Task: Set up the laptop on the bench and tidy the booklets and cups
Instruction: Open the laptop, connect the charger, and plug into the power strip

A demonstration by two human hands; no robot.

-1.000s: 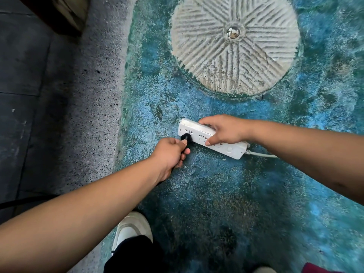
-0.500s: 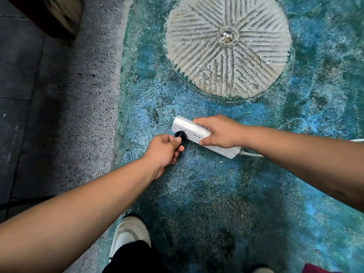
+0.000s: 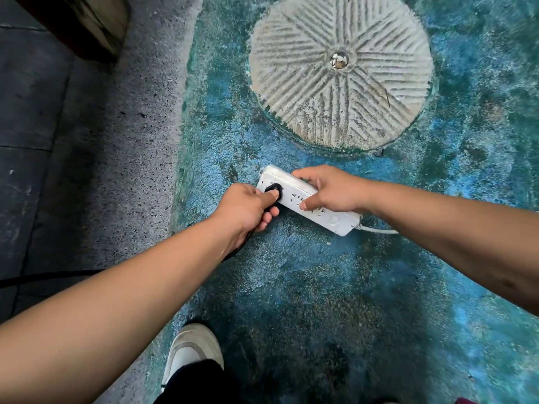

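Observation:
A white power strip [image 3: 335, 218] lies on the blue painted floor. My right hand [image 3: 329, 189] grips its middle from above and holds it down. A round black plug [image 3: 274, 190] sits on the strip's left end. My left hand [image 3: 248, 209] is closed on that plug, thumb pressed on its top. The plug's black cable [image 3: 43, 277] runs under my left arm and off to the left. The strip's white cord [image 3: 379, 228] leaves at its right end. No laptop, booklets or cups are in sight.
A round grooved stone disc [image 3: 341, 71] is set in the floor just beyond the strip. A grey speckled kerb [image 3: 122, 141] borders the blue floor on the left, with dark paving past it. My white shoe [image 3: 192, 348] stands below.
The black plug has gone from the strip's front edge onto its top face at the left end, with my left thumb now pressing on it. My right hand stays on the strip.

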